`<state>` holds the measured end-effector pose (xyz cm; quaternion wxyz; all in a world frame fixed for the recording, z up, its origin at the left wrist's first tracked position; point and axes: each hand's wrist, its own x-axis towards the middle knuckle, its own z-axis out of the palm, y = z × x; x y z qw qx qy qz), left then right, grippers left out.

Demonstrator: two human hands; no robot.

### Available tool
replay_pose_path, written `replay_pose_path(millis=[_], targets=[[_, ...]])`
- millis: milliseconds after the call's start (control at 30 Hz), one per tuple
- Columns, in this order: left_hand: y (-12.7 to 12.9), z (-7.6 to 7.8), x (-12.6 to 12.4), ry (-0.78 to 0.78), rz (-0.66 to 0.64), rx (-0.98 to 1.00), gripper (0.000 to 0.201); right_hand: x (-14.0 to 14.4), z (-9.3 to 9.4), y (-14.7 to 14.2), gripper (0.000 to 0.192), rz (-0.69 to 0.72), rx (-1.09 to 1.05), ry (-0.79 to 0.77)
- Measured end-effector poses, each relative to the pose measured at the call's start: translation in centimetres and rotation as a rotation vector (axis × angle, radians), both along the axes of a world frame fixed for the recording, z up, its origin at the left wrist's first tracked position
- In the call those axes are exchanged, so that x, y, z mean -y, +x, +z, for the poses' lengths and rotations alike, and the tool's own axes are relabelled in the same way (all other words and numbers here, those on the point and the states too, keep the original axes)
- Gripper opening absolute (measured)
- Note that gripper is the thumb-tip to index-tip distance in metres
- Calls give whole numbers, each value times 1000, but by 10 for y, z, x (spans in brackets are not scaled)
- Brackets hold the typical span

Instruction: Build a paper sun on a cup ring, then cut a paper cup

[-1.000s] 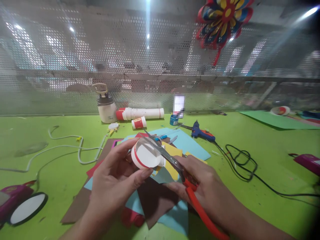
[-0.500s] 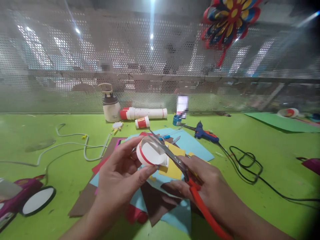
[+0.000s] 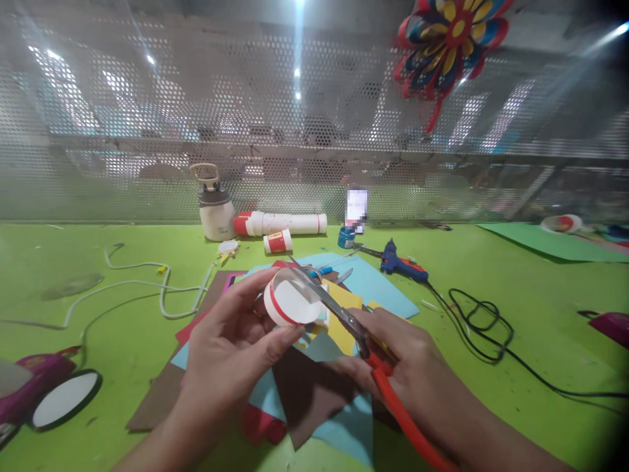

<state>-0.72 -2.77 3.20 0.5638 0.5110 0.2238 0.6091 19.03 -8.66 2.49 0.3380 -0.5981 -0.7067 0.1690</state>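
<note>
My left hand (image 3: 230, 347) holds a small white paper cup (image 3: 291, 303) with a red band, tipped on its side above the table. My right hand (image 3: 407, 367) grips red-handled scissors (image 3: 354, 334), whose metal blades reach across the cup's rim and into its wall. Under both hands lies a pile of coloured paper sheets (image 3: 378, 288) in blue, yellow, brown and red.
On the green table (image 3: 515, 288) lie a blue glue gun (image 3: 400, 262) with a black cable (image 3: 484, 324), a white cable (image 3: 147, 288), a stack of paper cups (image 3: 285, 224), a white bottle (image 3: 215, 208) and a purple tool (image 3: 29, 387). A perforated metal screen stands behind, with a paper flower (image 3: 449, 39).
The cup and scissors stay together between my hands; the view shifted slightly, and the hands sit a little lower and left than half a second ago.
</note>
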Motion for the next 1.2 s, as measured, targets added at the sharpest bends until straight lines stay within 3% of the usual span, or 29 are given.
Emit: replay_pose_path(millis=[500, 1000, 1200], targets=[[2, 9, 4, -104, 23, 15, 40, 3, 2, 0, 31, 4, 22, -10], [3, 7, 4, -151, 7, 25, 39, 1, 5, 1, 34, 9, 23, -53], [2, 3, 4, -180, -22, 10, 48, 2, 7, 1, 36, 7, 60, -38]])
